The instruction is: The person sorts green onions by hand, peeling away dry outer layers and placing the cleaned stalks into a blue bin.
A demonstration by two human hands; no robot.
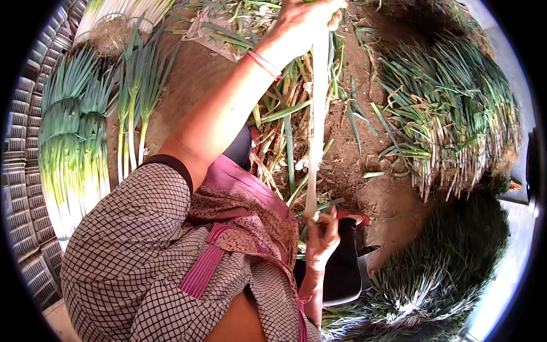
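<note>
A long, pale green onion stalk [317, 125] is stretched straight between my two hands. At the top of the head view, my left hand [307, 23] is closed around its upper end, with a bit of green showing at the fist. Lower down, close to my lap, my right hand [322, 239] pinches the thin lower end between thumb and fingers. Whether a loose outer layer is being pulled off cannot be told. Behind the stalk, a heap of peeled skins and leaves [288, 108] lies on the ground.
Trimmed green onions with white stalks [74, 154] stand at the left, beside a few loose ones [134, 108]. Grey plastic crates [23, 154] line the left edge. Untrimmed onions [450, 114] are piled on the right, with another dark green pile [439, 256] nearer me. Leaf scraps litter the soil [393, 211].
</note>
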